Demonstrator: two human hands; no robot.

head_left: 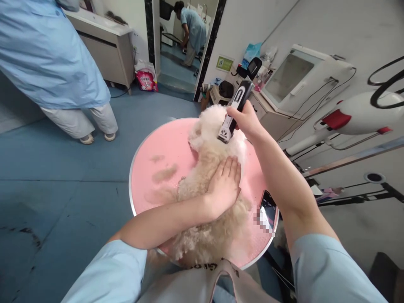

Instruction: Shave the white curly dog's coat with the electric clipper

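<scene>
A fluffy cream-and-white dog [206, 164] is on a round pink grooming table [148, 151], its head at the far side. My right hand [248, 120] grips a black-and-white hair clipper [236, 110], whose blade end is at the fur behind the dog's head. Flat on the dog's back rests my left hand [224, 183], fingers stretched out and holding nothing. Loose clumps of cut fur [166, 172] lie on the table left of the dog. The dog's face is turned away and mostly hidden.
A phone [268, 206] showing a timer lies by the table's right edge. A person in a blue gown [53, 54] stands at the left; another person [193, 29] bends down beyond the doorway. At the right are a white cabinet [293, 75] and a dryer [362, 111] on an arm.
</scene>
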